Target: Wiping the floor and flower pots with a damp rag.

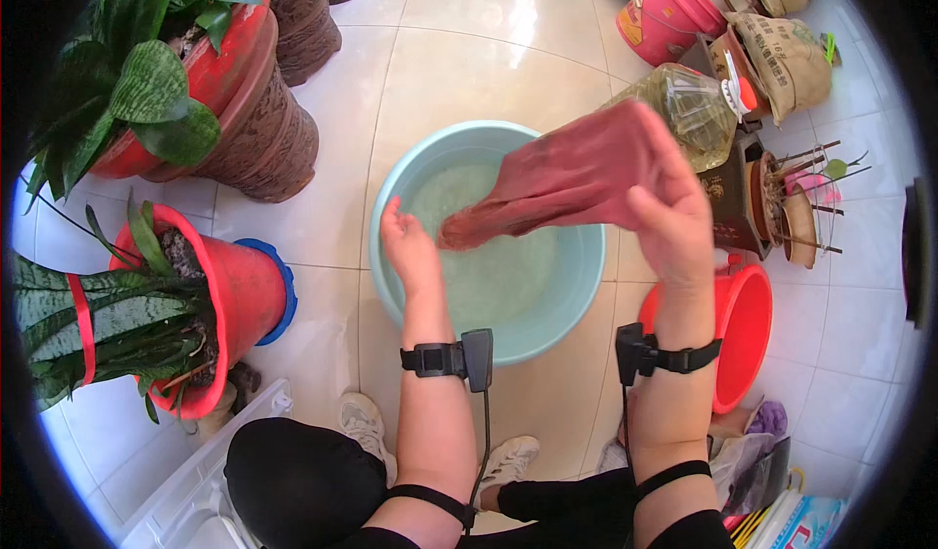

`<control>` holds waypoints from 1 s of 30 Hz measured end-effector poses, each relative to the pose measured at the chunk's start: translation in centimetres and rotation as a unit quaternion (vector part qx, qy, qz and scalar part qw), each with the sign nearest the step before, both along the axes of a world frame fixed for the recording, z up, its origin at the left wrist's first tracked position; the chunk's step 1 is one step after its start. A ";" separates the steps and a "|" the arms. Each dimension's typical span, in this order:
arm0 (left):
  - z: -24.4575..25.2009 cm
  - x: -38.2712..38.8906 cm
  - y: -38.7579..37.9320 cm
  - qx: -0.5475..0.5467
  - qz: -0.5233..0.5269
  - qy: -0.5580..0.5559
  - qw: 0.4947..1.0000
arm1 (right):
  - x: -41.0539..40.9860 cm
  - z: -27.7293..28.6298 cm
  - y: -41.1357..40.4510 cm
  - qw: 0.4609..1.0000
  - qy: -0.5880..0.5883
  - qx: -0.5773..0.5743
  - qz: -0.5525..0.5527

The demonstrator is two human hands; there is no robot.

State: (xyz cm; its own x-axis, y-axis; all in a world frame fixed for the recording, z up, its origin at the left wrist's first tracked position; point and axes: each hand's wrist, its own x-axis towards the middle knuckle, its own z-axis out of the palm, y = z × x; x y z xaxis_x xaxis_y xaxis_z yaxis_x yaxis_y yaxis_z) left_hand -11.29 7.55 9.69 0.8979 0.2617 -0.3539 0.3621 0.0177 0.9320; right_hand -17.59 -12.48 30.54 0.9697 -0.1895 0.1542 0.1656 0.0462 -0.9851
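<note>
A light blue plastic basin (564,300) with water in it stands on the tiled floor in front of me. My right hand (674,219) is raised over the basin's right side and grips one end of a wet-looking dark red cloth (564,168). The cloth stretches down to the left across the basin, its lower end bunched above or at the water; which of the two I cannot tell. My left hand (407,245) is at the basin's left rim, beside that bunched end, fingers partly curled. Whether it touches the rim or the cloth is unclear.
Potted plants stand at left, one in a red plastic pot (249,292). To the right are a large clear plastic bottle (678,109), a dark planter (733,205), a red bucket (744,336) and a pink bucket (670,14). A clear plastic container (212,461) is at lower left.
</note>
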 end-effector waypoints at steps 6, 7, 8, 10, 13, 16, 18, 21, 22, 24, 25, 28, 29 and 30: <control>0.0 0.4 1.1 -0.022 0.018 0.000 1.000 | 0.5 -14.7 3.7 0.960 0.153 -0.190 0.135; -0.1 0.4 1.1 -0.027 0.027 -0.002 0.999 | -0.1 -17.1 4.9 0.950 0.212 -0.181 0.140; -0.1 0.4 0.7 -0.030 0.024 -0.004 0.999 | -1.3 -20.3 4.7 0.920 0.201 -0.298 0.158; -0.3 0.3 0.3 -0.027 0.036 -0.036 0.998 | -3.4 -25.7 5.2 0.862 0.216 -0.420 0.184; 0.5 0.0 0.6 -0.045 0.002 0.024 0.999 | -4.9 -29.1 6.6 0.826 0.303 -0.403 0.251; 0.6 -0.2 0.4 -0.048 0.002 0.030 0.998 | -5.2 -29.3 6.9 0.773 0.359 -0.372 0.367; 1.5 -0.5 0.3 -0.014 -0.063 0.050 0.997 | -5.0 -28.3 6.5 0.744 0.357 -0.372 0.425; 1.0 -1.0 -0.2 0.051 -0.189 0.063 0.979 | -4.5 -26.4 4.9 0.759 0.397 -0.394 0.333; 0.7 -1.1 -0.4 0.083 -0.250 0.058 0.963 | -4.6 -26.3 4.7 0.744 0.399 -0.374 0.384; 1.3 -1.8 -0.9 0.040 -0.311 0.083 0.946 | -4.4 -25.5 3.9 0.724 0.404 -0.354 0.433; 1.9 -2.1 -0.9 0.002 -0.367 0.111 0.923 | -3.7 -23.6 3.9 0.784 0.439 -0.221 0.378; -4.2 -3.0 0.1 -0.075 -0.413 0.103 0.902 | -3.3 -18.2 4.4 0.907 0.374 -0.007 0.190; -3.2 -3.3 -0.9 -0.082 -0.417 0.104 0.899 | -3.2 -15.3 3.3 0.919 0.347 0.028 0.182; -0.7 -3.5 -2.1 -0.041 -0.434 0.027 0.900 | -3.2 -12.5 2.1 0.930 0.318 0.062 0.172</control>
State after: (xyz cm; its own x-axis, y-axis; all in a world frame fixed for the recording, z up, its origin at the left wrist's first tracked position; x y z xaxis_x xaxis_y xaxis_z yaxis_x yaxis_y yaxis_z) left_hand -14.77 5.45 9.04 0.7326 -0.5586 -0.3889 0.3167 -0.2259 0.9212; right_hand -20.74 -10.38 18.07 0.8640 0.1709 -0.4736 -0.4942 0.1077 -0.8627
